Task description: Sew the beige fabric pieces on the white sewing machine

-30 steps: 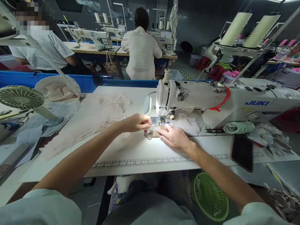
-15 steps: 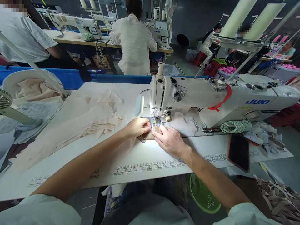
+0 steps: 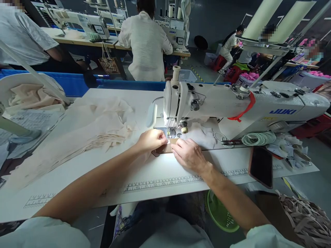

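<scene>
A white JUKI sewing machine stands on the white table. Just in front of its needle lies a small tan fabric piece in the lamp's bright spot. My left hand is closed, pinching the piece's upper left edge with fingertips pressed together. My right hand lies on the piece's right side, fingers bent and pressing it to the table. The two hands nearly meet at the presser foot. Most of the piece is hidden under my fingers.
A pile of beige fabric lies left of the machine. A dark phone and a coil of pale green elastic lie at the right. A green basket sits under the table. Other people work at the benches behind.
My head has shifted, so the whole scene slid left and down. Both hands have closed in on the small piece at the needle and now hold still there.
</scene>
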The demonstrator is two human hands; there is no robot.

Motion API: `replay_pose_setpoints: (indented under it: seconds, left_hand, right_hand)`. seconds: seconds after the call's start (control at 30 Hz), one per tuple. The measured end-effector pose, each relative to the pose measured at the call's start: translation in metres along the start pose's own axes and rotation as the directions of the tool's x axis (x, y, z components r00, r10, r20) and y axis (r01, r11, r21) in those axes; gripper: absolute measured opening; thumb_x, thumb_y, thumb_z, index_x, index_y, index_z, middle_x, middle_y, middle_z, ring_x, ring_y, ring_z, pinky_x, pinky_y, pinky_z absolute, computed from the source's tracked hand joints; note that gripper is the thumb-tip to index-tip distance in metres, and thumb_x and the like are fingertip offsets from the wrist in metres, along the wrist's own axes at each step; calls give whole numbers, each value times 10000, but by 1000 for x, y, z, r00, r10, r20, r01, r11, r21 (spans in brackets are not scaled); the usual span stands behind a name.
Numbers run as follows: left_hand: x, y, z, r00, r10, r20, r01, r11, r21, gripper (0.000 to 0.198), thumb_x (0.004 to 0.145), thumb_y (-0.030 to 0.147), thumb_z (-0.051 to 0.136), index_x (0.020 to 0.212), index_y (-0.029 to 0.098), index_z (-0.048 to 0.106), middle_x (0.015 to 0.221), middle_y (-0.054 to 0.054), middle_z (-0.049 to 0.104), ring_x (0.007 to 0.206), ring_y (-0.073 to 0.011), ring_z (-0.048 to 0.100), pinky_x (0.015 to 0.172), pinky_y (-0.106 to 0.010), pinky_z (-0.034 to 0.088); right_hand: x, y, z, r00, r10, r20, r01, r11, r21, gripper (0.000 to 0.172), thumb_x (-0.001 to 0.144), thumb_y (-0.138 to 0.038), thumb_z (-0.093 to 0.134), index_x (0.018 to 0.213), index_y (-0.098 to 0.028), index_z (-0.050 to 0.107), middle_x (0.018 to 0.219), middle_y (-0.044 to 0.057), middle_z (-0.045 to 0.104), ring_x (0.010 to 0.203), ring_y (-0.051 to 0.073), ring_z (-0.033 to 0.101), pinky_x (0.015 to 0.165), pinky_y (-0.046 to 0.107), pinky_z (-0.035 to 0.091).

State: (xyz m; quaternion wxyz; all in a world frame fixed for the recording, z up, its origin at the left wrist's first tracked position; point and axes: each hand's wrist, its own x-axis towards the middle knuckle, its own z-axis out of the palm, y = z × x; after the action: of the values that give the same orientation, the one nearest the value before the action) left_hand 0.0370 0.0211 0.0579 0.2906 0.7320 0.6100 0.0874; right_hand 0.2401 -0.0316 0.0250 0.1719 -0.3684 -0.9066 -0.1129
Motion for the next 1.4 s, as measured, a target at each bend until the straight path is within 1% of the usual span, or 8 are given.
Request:
replay_pose_setpoints:
  seconds: [0.33, 0.5, 0.57, 0.63, 0.77, 0.83, 1.03, 1.4]
  left_hand:
    - [6, -7, 3, 992, 117, -45, -116, 993, 13, 202, 801, 377, 614, 663, 232, 636, 655, 19, 718, 643, -179, 644, 551, -263, 398]
    - [7, -8, 2, 994, 107, -9, -106, 993, 51, 164, 841, 339, 623, 727, 228, 665, 748, -1, 746, 710, -202, 669, 608, -285, 440]
    - [3, -11, 2, 979, 193, -68, -184, 975, 124, 124, 865, 300, 610, 810, 220, 687, 839, -29, 756, 777, -223, 682, 658, -307, 484]
    - [-3, -16, 4, 904, 388, -180, -336, 905, 261, 147, 904, 229, 552, 883, 194, 694, 944, -78, 752, 858, -245, 682, 731, -347, 532]
    - [-24, -26, 18, 617, 760, -205, -609, 625, 488, 311, 986, 108, 393, 989, 159, 700, 1097, -135, 736, 991, -257, 679, 886, -424, 593]
    - [-34, -30, 28, 563, 807, -178, -640, 562, 524, 332, 977, 87, 398, 1094, 143, 704, 1137, -149, 735, 1043, -270, 682, 933, -447, 607]
    - [-41, -35, 46, 565, 801, -199, -592, 561, 579, 359, 1004, 129, 394, 1154, 55, 711, 1112, -198, 738, 1036, -294, 692, 939, -427, 629]
    - [-13, -42, 41, 624, 757, -197, -603, 626, 495, 318, 984, 144, 447, 1192, 101, 684, 1151, -178, 711, 1081, -285, 673, 870, -369, 638]
  right_hand:
    - [4, -1, -3, 990, 67, 121, -67, 998, -4, 314, 1066, -196, 430, 1177, -165, 722, 877, 59, 603, 731, 189, 449, 688, 355, 288]
    - [9, -4, -3, 983, 41, 177, -39, 999, -15, 318, 1049, -169, 434, 1192, -146, 718, 894, 70, 616, 752, 192, 476, 688, 356, 300]
    - [10, -5, -3, 982, 36, 183, -33, 999, -17, 296, 1032, -158, 450, 1165, -142, 715, 912, 77, 627, 780, 201, 498, 698, 356, 312]
    - [11, -5, -1, 984, 31, 176, -28, 999, -19, 272, 1021, -152, 462, 1133, -143, 710, 927, 81, 639, 805, 207, 513, 709, 355, 322]
    - [11, -5, 2, 988, 22, 155, -24, 1000, 11, 231, 1019, -153, 472, 1032, -145, 703, 913, 78, 643, 800, 205, 519, 727, 357, 338]
    - [11, -5, 3, 988, 24, 153, -28, 999, 26, 215, 1014, -157, 484, 1003, -148, 698, 903, 78, 640, 806, 210, 523, 739, 362, 350]
    - [12, -7, 0, 982, 25, 185, -29, 999, 19, 235, 998, -149, 498, 1113, -129, 703, 929, 87, 653, 832, 221, 546, 754, 370, 379]
    - [10, 19, 2, 976, 205, 70, -206, 978, 4, 315, 1009, -111, 448, 1071, -160, 753, 976, 108, 723, 795, 222, 583, 759, 369, 396]
